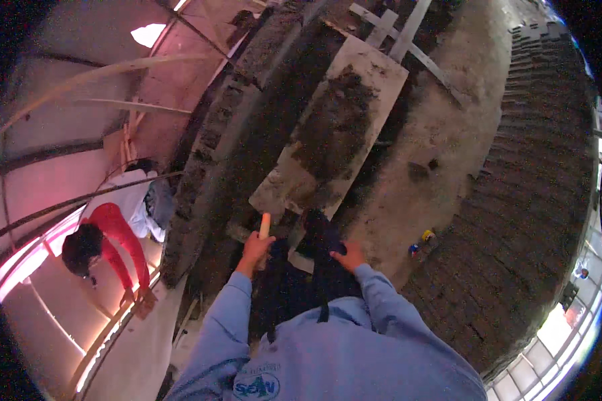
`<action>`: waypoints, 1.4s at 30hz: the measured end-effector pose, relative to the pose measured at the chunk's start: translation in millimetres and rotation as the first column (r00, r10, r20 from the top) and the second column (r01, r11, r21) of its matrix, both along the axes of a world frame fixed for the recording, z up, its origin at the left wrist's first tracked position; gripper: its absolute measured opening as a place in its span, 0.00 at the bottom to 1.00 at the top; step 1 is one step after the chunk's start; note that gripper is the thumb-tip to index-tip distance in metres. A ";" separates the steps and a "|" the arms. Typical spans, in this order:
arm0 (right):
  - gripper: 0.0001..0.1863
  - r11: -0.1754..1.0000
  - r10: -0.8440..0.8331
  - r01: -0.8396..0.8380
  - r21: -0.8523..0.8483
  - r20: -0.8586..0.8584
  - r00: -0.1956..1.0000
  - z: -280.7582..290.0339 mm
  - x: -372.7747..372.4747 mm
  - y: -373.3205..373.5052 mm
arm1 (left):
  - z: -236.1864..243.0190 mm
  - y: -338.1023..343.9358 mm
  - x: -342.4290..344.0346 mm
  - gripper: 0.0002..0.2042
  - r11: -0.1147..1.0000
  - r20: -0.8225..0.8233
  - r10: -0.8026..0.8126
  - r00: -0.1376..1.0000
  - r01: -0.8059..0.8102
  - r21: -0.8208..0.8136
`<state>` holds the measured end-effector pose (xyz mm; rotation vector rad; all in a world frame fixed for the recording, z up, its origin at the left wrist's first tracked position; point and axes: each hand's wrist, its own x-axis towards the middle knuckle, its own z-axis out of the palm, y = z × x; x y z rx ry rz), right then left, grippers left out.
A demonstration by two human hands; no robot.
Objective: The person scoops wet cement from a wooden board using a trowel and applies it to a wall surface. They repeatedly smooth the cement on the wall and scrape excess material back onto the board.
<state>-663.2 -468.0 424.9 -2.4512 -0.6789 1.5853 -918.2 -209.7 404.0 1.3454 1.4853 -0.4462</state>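
My left hand (253, 251) is closed around a short orange cylindrical handle (265, 226), whose top end sticks up above my fist. Whatever joins its lower end is hidden by the hand. My right hand (350, 256) rests against my dark trouser leg, its thumb stretched out and nothing visible in it; the other fingers are mostly hidden. Just ahead of my knees lies a long pale board (381, 61), slanting away to the upper right. Dark wet clay (334, 123) is spread and heaped along its middle.
Light wooden slats (398, 40) cross beyond the board's far end. Rows of stacked dark bricks (488, 234) curve along the right. A small yellow and blue object (421, 242) sits beside them. To the left, a person in red (124, 240) bends over past a long earthen ledge (227, 127).
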 end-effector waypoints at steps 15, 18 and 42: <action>0.42 0.948 -0.224 0.254 -0.194 0.165 0.961 -4.0 -159.4 -66.7 | -469.5 -88.3 88.4 0.30 0.983 0.247 0.013 0.969 -0.057 0.173; 0.42 0.900 -0.321 0.373 -0.225 0.238 0.917 -4.7 -147.9 -81.3 | -487.5 -101.3 168.5 0.31 0.998 0.389 0.014 0.921 0.012 -0.064; 0.25 0.238 -0.968 0.971 -0.015 0.080 0.238 -150.3 487.4 -743.6 | -10.0 -355.3 454.3 0.22 0.962 -0.154 -0.255 0.955 0.235 -0.137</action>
